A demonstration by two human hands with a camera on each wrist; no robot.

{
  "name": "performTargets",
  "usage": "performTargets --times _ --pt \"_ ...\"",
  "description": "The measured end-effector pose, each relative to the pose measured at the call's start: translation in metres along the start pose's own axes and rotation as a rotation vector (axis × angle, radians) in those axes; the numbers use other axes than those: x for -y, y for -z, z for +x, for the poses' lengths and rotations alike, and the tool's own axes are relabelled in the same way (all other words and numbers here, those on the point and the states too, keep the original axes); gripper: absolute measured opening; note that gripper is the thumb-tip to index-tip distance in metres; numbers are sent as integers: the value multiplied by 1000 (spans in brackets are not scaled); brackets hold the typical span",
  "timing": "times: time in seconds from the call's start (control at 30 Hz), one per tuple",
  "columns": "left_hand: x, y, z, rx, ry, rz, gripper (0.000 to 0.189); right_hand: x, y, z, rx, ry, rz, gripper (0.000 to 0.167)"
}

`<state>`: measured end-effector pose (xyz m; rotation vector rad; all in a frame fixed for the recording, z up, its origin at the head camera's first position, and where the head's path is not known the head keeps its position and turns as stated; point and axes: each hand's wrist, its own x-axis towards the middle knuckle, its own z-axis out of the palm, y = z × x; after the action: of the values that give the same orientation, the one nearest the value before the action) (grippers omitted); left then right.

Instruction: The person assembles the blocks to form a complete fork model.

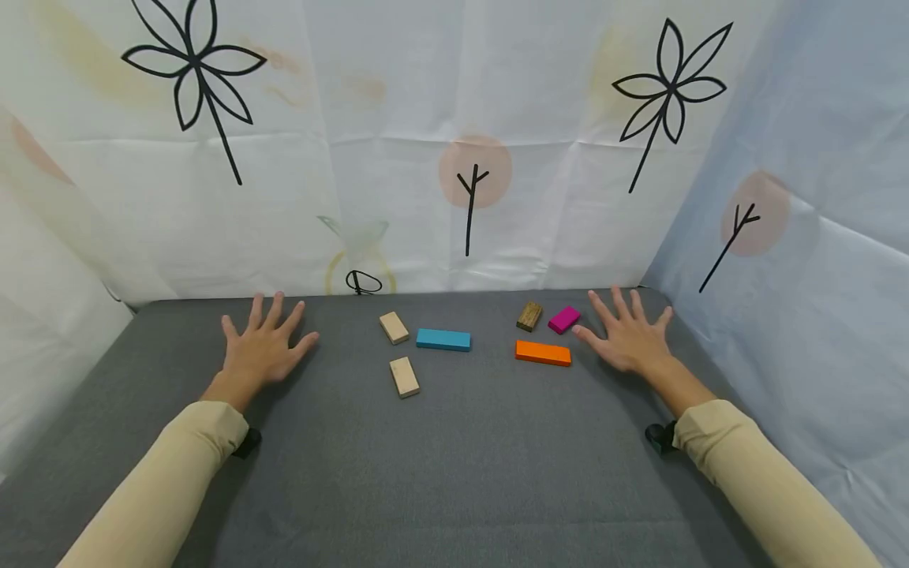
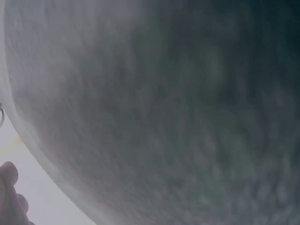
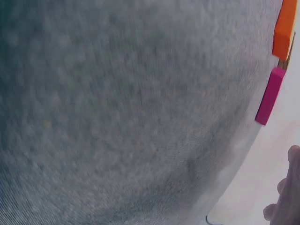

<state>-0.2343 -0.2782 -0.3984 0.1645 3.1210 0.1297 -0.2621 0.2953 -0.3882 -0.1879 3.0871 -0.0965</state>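
Note:
My left hand (image 1: 261, 351), fingers spread, lies over the left part of the grey cloth and holds nothing. On the other side my right hand (image 1: 632, 335) is spread the same way, its thumb tip close to an orange block (image 1: 543, 353) and a magenta block (image 1: 564, 319). A brown wood-grained block (image 1: 529, 315) lies just left of the magenta one. Nearer the left hand are a blue block (image 1: 443, 339) and two pale wooden blocks, one farther back (image 1: 394, 327) and one nearer (image 1: 405, 377). Fingertips (image 3: 294, 152) show at the edge of the right wrist view.
A grey cloth (image 1: 454, 473) covers the table. White printed fabric (image 1: 398, 95) hangs along the back edge, with more fabric (image 1: 838, 260) down the right side and at the left. A black band (image 1: 662, 436) sits at each wrist.

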Motion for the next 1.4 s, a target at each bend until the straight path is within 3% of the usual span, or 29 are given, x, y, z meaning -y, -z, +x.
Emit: performTargets --times 0.27,0.83,1.07,1.4 --pt "-22 -5 -3 -19 -71 43 76 16 1 -7 7 70 -15 88" --pt "-75 -7 -19 -54 -253 9 70 44 -6 -29 -1 230 -53 79" --pt "-89 -11 -27 -68 -309 20 67 52 -10 -36 8 285 -42 76" --pt "-105 -17 -38 -23 -380 3 67 53 -17 -44 16 387 -17 74"
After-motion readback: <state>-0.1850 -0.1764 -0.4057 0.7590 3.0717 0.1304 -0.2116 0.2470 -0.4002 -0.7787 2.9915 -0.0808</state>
